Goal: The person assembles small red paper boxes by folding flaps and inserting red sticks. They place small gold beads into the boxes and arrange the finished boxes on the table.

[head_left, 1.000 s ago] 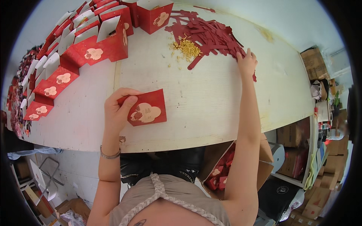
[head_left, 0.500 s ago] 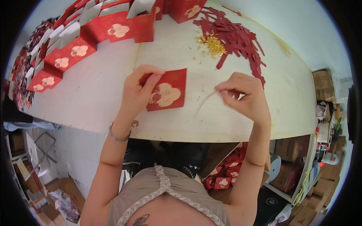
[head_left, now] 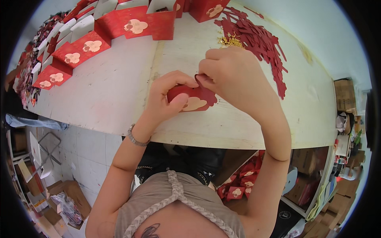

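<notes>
My left hand (head_left: 168, 93) is closed around a small red box (head_left: 176, 94) with a pale flower print, tilted just above the table. Its thumb lies across the front and its fingers reach over the top. Against the box's right side, my right hand (head_left: 230, 75) pinches a dark red strip (head_left: 206, 88) whose lower end has a scalloped outline. The strip loops up at the fingertips, and my fingers hide part of it. Behind my right hand lies a heap of small gold fasteners (head_left: 230, 41), partly covered by that hand.
A pile of dark red strips (head_left: 258, 39) spreads over the far right of the table (head_left: 119, 79). Red boxes (head_left: 93, 43) with flower prints stand in rows at the far left. Beneath the table, an open carton holds more red boxes (head_left: 237, 192).
My right hand has swung left with the strip and now meets the box. The box has moved slightly right and tipped in my left hand, showing less of its front.
</notes>
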The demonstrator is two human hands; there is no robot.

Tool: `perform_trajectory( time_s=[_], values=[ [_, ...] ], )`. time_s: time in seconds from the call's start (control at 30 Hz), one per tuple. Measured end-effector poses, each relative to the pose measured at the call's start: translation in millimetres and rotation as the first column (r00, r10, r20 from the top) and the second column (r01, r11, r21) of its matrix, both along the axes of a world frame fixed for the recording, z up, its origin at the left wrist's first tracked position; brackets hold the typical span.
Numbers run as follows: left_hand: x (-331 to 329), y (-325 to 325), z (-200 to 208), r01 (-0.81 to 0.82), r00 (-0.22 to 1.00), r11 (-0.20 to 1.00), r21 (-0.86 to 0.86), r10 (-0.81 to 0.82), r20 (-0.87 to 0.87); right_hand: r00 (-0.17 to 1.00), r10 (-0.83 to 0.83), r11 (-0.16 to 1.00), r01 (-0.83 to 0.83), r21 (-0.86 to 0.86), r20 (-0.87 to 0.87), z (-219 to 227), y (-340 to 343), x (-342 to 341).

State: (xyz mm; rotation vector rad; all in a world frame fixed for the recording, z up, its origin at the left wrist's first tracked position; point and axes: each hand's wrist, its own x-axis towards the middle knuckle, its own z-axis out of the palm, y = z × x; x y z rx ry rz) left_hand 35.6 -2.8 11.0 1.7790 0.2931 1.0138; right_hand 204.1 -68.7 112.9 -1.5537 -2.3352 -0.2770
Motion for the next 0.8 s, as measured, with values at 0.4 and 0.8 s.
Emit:
perform_trajectory(
  time_s=[0.4, 0.8],
  values=[
    [-1.3, 3.6, -6.9, 0.022, 0.992, 1.000, -0.017, -0.020, 0.123, 0.966, 0.031, 0.997, -0.047, -0.056, -0.258, 9.0, -2.6, 11.6],
    [1.0, -8.6, -9.7, -0.023, 1.000, 0.989, -0.146, 0.025, 0.012, 0.573, -0.356, 0.916, 0.369, -0.156, -0.738, -9.9, 28.0, 76.2]
  ],
)
